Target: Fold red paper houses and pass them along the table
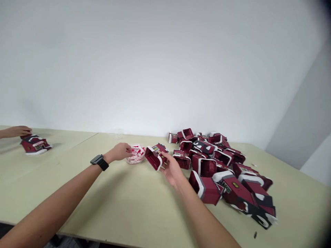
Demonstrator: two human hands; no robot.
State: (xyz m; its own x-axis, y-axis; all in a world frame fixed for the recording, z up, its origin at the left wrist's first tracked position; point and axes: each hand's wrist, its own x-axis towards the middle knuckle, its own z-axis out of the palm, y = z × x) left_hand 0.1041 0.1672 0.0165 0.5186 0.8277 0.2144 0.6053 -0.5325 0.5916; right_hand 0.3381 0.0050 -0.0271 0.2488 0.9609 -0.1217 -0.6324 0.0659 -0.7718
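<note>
The hands are apart. The right hand (172,168) supports a tilted maroon carton (156,155) from below, a sound grip clear of its open end, above the counter (116,206). The left hand (119,151) reaches the clear bowl (136,161); any hold on its red-and-white pieces (136,154) is hard to tell.

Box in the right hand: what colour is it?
The box is dark red, white-edged; head view.

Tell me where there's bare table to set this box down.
Open tabletop lies between the forearms, in front of the clear bowl. Another patch lies right of the maroon box pile. The pile is crowded, close beside the right hand, which holds a maroon box.
</note>
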